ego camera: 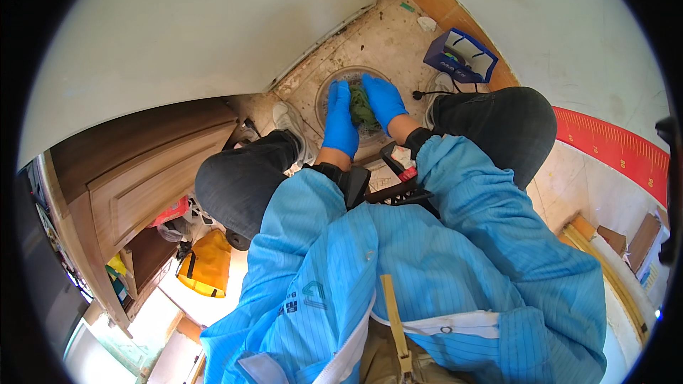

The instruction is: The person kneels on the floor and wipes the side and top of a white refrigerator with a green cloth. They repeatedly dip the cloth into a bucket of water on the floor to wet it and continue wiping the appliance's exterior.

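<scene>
A round metal basin [322, 97] sits on the tiled floor between my feet, with dark specks or liquid inside. A crumpled green cloth [362, 108] lies bunched in it, pressed between my two hands. My left hand [340, 117], in a blue glove, is against the cloth's left side with its fingers fairly straight. On the other side, my right hand [384, 97], gloved the same way, bears on the cloth's upper right. The palms and the cloth's underside are hidden.
By my right foot stands a blue paper bag [453, 58] with things inside; a black plug [418, 95] and cord lie beside it. A white panel [213, 26] rises ahead, a wooden cabinet [155, 192] at left. A yellow bag [205, 266] rests behind my left leg.
</scene>
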The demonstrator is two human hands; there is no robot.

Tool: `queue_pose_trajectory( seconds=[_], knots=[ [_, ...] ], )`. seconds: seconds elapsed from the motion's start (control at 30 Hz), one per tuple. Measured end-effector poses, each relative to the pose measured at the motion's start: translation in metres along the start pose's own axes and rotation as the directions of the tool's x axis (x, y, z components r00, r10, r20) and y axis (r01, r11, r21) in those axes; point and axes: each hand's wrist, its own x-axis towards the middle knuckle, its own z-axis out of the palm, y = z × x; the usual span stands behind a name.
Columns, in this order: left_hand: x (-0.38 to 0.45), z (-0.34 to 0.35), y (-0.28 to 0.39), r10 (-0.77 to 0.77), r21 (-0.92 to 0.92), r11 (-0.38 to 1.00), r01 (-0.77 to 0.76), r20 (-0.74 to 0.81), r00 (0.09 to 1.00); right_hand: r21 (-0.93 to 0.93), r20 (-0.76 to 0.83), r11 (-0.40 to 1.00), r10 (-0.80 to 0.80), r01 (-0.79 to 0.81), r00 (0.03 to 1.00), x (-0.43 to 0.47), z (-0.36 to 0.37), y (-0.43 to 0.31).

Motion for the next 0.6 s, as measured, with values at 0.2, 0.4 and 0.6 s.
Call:
queue_pose_trajectory(
  seconds=[0.2,0.4,0.6],
  knots=[
    [-0.015,0.013,0.012,0.566,0.622,0.367,-0.691,0.441,0.697,0.022,0.035,0.945,-0.328,0.327,0.944,-0.003,-0.006,0.027],
    [-0.018,0.014,0.015,0.552,0.667,0.263,-0.697,0.488,0.676,0.061,0.253,0.916,-0.400,0.398,0.881,-0.010,-0.003,0.021],
    [-0.013,0.021,0.013,0.662,0.748,0.283,-0.601,0.301,0.686,0.457,0.249,0.861,0.117,-0.223,0.961,-0.016,0.012,0.009]
  ],
)
